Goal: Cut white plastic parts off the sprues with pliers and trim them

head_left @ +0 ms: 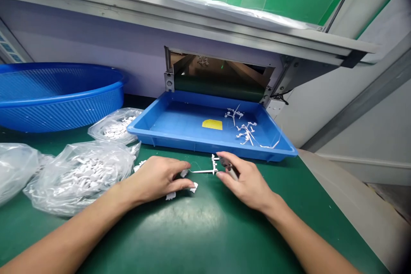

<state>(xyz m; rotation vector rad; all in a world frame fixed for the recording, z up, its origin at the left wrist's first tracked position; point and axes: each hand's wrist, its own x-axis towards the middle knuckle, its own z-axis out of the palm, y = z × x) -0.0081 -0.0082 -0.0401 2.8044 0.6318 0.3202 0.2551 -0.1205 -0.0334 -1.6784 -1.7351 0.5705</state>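
Note:
My left hand (160, 177) rests on the green table (199, 231), fingers curled around one end of a thin white plastic sprue (205, 170). Small white plastic parts (194, 187) lie under and beside its fingertips. My right hand (245, 180) is closed on a small tool with a dark handle (229, 168), its tip at the sprue's branched right end. Both hands sit just in front of a shallow blue tray (180, 122).
The blue tray holds a yellow slip (212, 124) and white sprue scraps (245, 132), below a machine's conveyor opening (221, 79). Clear bags of white parts (83, 171) lie at left, another bag (117, 126) behind. A blue mesh basket (58, 94) stands far left.

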